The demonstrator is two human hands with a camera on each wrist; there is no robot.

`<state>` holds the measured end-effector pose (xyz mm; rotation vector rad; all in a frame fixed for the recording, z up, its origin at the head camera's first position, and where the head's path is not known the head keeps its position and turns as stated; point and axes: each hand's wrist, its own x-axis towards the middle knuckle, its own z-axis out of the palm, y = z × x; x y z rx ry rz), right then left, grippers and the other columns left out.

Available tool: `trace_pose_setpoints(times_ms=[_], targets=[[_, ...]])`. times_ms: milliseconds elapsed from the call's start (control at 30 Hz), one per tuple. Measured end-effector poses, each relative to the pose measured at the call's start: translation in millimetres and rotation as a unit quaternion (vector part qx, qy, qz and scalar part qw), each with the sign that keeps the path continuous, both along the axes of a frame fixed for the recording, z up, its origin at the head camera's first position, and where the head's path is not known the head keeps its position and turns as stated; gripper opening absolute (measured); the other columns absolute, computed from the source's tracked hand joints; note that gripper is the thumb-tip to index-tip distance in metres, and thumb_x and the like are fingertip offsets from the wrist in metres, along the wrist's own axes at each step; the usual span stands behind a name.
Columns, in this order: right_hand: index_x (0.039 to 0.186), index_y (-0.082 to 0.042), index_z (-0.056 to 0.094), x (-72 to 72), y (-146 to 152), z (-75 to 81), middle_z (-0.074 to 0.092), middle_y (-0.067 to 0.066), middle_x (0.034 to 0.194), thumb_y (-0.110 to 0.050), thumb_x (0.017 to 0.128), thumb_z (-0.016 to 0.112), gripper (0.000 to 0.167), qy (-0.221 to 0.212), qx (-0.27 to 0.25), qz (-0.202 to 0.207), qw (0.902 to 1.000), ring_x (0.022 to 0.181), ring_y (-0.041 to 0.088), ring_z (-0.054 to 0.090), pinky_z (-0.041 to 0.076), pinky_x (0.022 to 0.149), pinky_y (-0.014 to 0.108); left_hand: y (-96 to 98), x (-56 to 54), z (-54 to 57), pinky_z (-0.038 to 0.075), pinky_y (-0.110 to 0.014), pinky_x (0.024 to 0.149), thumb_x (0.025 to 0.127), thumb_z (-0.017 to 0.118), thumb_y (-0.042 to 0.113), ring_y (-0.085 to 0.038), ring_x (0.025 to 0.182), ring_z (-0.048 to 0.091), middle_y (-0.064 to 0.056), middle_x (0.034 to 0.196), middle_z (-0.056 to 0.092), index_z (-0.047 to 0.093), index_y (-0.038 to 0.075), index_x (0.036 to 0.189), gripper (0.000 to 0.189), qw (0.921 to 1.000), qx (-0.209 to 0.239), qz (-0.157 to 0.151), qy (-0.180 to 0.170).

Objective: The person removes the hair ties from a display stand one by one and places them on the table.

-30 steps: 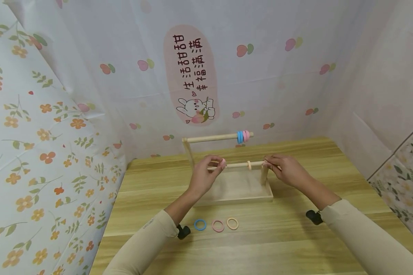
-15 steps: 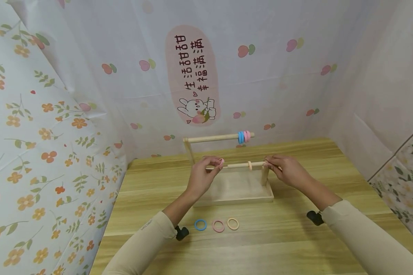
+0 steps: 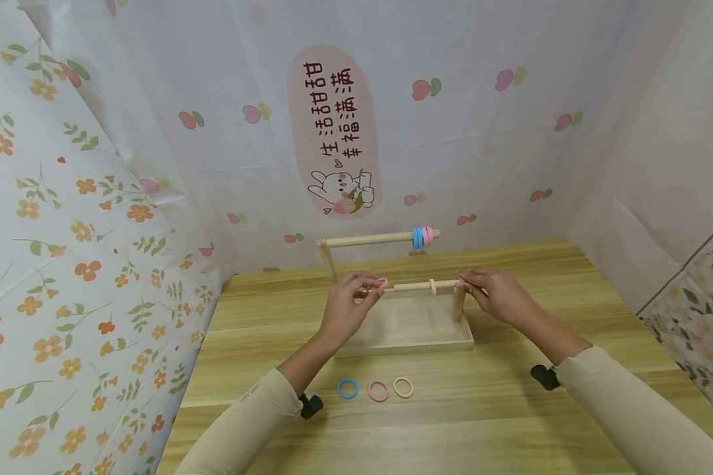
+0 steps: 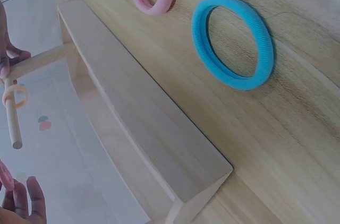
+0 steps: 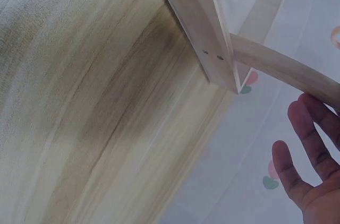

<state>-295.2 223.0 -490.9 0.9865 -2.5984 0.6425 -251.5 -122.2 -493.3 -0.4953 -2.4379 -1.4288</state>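
My left hand pinches a pink hair tie between thumb and fingertips, just left of the lower rod's free end. That lower rod belongs to a wooden rack with a tray base, and a pale orange hair tie hangs around it. At the rod's right end, my right hand grips the rack where rod and post meet. The right wrist view has its other fingers spread beside the post. Blue hair ties and pink ones circle the upper rod.
On the wooden table, in front of the rack, lie a blue hair tie, a pink hair tie and a pale yellow hair tie in a row. Patterned curtains enclose the table at the back and sides.
The pink hair tie has turned in my left fingers, and the hand has drawn slightly left from the rod's end. My right hand stays at the post.
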Motion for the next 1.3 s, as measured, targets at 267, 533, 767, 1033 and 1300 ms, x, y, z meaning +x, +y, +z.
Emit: trace_pose_setpoints(times_ms=[267,533,767,1033,1300], targets=[[0.124,0.009,0.079,-0.8,0.6,-0.8,0.08,0.028,0.122,-0.002,0.099,0.08,0.028,0.005,0.004,0.001,1.0,0.106,0.046,0.08,0.067,0.085,0.057,-0.5,4.9,-0.6,0.07,-0.037,0.088,0.101,0.085,0.016,-0.027,0.108,0.075,-0.012,0.124,0.074,0.081,0.008,0.104,0.01,0.9989,-0.027,-0.02,0.032],[0.123,0.009,0.08,-0.1,-0.2,0.4,0.08,0.028,0.121,-0.002,0.099,0.081,0.027,0.006,0.0,0.004,1.0,0.104,0.045,0.081,0.068,0.082,0.055,0.2,9.8,-2.6,0.067,-0.031,0.091,0.096,0.09,0.017,-0.023,0.112,0.073,-0.006,0.123,0.077,0.081,0.011,0.104,0.013,0.9965,-0.063,-0.023,0.049],[0.124,0.009,0.079,0.6,-0.4,1.4,0.08,0.028,0.123,-0.003,0.1,0.08,0.028,-0.001,0.0,0.003,1.0,0.107,0.047,0.08,0.067,0.086,0.058,0.1,12.3,-5.2,0.064,-0.028,0.092,0.093,0.092,0.02,-0.019,0.113,0.072,0.0,0.121,0.08,0.081,0.015,0.109,0.02,0.9901,-0.098,-0.042,0.091],[0.126,0.009,0.079,2.0,-0.4,2.0,0.079,0.029,0.125,-0.004,0.1,0.08,0.029,-0.006,0.008,-0.004,0.9999,0.109,0.047,0.079,0.067,0.087,0.058,1.4,16.4,-2.8,0.065,-0.03,0.089,0.093,0.093,0.022,-0.018,0.104,0.073,-0.001,0.12,0.08,0.08,0.015,0.115,0.027,0.9873,-0.124,-0.052,0.085],[0.127,0.01,0.078,1.3,-0.7,2.2,0.079,0.029,0.125,-0.003,0.1,0.079,0.029,-0.008,0.01,-0.005,0.9999,0.108,0.048,0.08,0.067,0.087,0.059,5.8,22.1,0.4,0.063,-0.027,0.09,0.095,0.092,0.021,-0.02,0.103,0.073,-0.003,0.117,0.079,0.073,0.012,0.126,0.037,0.9832,-0.142,-0.084,0.077]])
